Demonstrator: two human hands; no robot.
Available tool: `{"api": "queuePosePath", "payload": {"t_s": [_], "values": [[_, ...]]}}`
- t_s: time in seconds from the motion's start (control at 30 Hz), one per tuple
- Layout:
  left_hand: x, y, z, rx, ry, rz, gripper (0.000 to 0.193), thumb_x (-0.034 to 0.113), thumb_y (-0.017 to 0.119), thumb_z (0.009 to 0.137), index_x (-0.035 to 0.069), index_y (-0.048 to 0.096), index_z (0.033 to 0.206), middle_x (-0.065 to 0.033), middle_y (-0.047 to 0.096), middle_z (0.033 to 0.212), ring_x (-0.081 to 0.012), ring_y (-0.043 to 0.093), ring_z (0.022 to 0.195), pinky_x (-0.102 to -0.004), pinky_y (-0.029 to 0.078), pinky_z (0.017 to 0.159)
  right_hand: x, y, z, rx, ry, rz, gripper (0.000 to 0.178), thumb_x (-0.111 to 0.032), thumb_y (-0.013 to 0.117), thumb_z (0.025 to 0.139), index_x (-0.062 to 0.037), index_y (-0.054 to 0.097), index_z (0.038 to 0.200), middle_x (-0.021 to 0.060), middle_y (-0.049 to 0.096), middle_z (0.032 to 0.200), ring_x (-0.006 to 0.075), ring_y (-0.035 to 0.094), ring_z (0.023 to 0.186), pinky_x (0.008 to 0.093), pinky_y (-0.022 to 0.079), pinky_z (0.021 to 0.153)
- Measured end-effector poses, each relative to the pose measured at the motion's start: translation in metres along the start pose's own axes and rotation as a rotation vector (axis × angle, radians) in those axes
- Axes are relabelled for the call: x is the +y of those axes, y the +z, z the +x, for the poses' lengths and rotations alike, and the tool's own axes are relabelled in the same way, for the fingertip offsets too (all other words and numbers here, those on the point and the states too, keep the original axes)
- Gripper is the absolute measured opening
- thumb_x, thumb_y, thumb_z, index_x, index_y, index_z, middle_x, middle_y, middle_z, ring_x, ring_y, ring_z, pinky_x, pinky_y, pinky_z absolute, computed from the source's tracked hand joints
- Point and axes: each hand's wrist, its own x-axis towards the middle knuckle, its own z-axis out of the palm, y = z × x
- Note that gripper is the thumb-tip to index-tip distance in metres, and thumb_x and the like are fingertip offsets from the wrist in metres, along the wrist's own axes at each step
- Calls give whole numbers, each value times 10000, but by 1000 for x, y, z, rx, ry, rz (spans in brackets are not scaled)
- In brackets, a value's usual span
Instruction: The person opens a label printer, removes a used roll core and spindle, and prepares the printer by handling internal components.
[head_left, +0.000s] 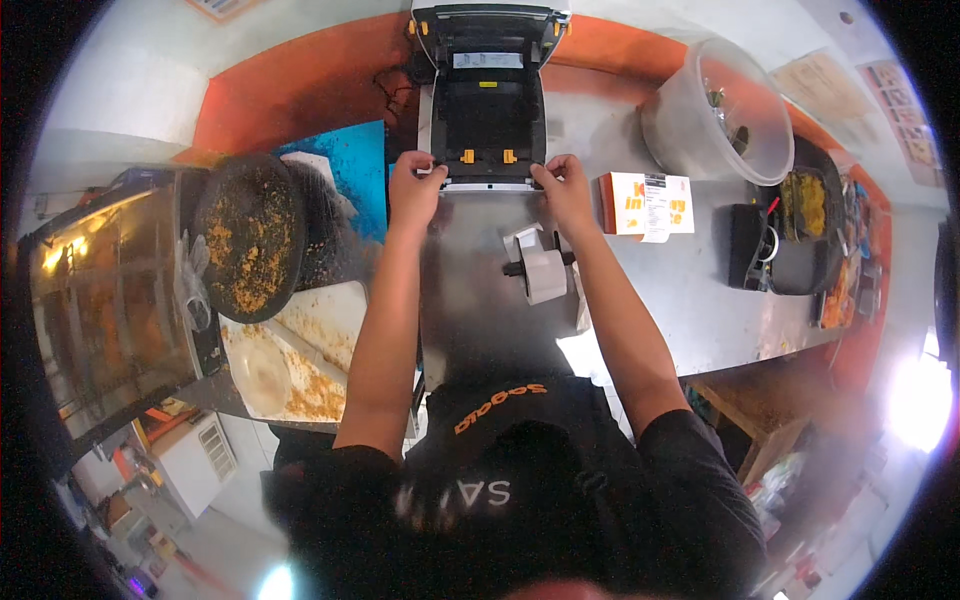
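Note:
A black and white label printer (pixel 490 115) stands at the back of the steel table with its lid raised. Two orange-yellow clips show inside its dark tray. My left hand (pixel 419 184) grips the printer's near left corner, thumb on the edge and fingers curled at the side. At the near right corner, my right hand (pixel 564 186) holds the edge in the same way. Between my forearms, a white paper roll (pixel 545 276) on a black spindle lies tilted on the table, apart from both hands.
Right of my right hand sits a white and orange box (pixel 650 205). Behind it is a large translucent tub (pixel 705 115); a black tray (pixel 808 225) holds yellow food. At left are a crumb-covered dark round pan (pixel 250 238), a crumb-strewn white tray (pixel 335 315) and a glass-fronted cabinet (pixel 115 300).

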Motion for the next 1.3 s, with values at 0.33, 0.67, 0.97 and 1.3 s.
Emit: {"api": "queuePosePath", "payload": {"t_s": [0.33,0.67,0.97,1.3], "values": [[-7,43,-170,-160,265,231,245,66,705,807,43,627,1038,-120,633,985,-312,614,916,-399,500,805,20,-66,-117,107,35,-519,237,-129,696,836,-6,672,1038,110,703,970,188,639,814,322,514,769],[-32,49,-165,-333,330,238,305,50,718,816,14,668,1115,-171,671,1083,-379,631,1011,-427,508,895,40,-56,-139,2,-81,-478,392,-52,694,829,-7,638,1214,121,709,978,190,672,818,317,534,793],[59,23,-153,-232,324,44,317,-3,710,821,-11,683,1136,-178,701,1047,-346,693,962,-372,536,862,-25,-55,-149,45,-284,-122,458,-36,741,847,-32,619,1288,72,627,1009,162,617,940,311,513,875],[100,-5,-153,-183,273,-148,312,-80,692,848,-50,674,1158,-142,697,1057,-202,698,965,-304,553,856,-86,-55,-165,-45,-256,428,512,-79,627,975,4,468,1455,81,666,1046,164,636,1027,317,478,974]]}}
